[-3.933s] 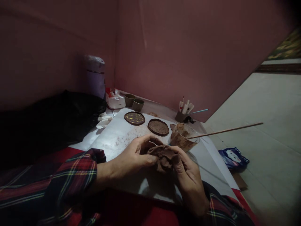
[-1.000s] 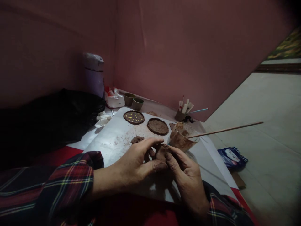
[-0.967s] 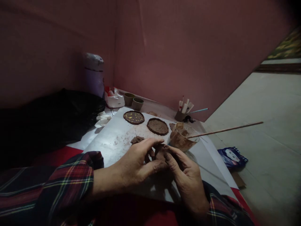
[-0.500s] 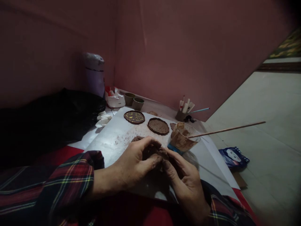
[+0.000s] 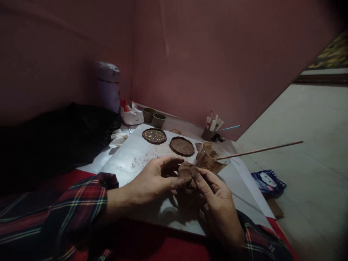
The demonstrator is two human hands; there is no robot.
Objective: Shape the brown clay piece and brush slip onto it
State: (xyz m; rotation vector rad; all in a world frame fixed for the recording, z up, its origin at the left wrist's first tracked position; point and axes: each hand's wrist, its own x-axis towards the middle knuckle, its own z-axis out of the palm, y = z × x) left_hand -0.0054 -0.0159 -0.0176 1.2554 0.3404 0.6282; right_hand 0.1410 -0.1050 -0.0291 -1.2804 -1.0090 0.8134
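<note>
A lump of brown clay is held between my two hands above the white sheet. My left hand grips its left side, thumb in front and fingers behind. From the right, my right hand pinches it with thumb and fingers. Beyond my hands lie a flat brown clay disc with a raised rim and a similar disc dotted with yellow. Just past my right hand stands a clear cup smeared with brown, a long thin stick leaning out of it.
Two dark cups and a white packet stand at the back. A holder with tools is near the wall. A black bag lies left; a blue packet is on the floor at right. Clay crumbs dot the sheet.
My hands have turned and parted slightly, so more of the clay lump shows between them. The clay seen on the sheet behind my left hand is no longer visible there.
</note>
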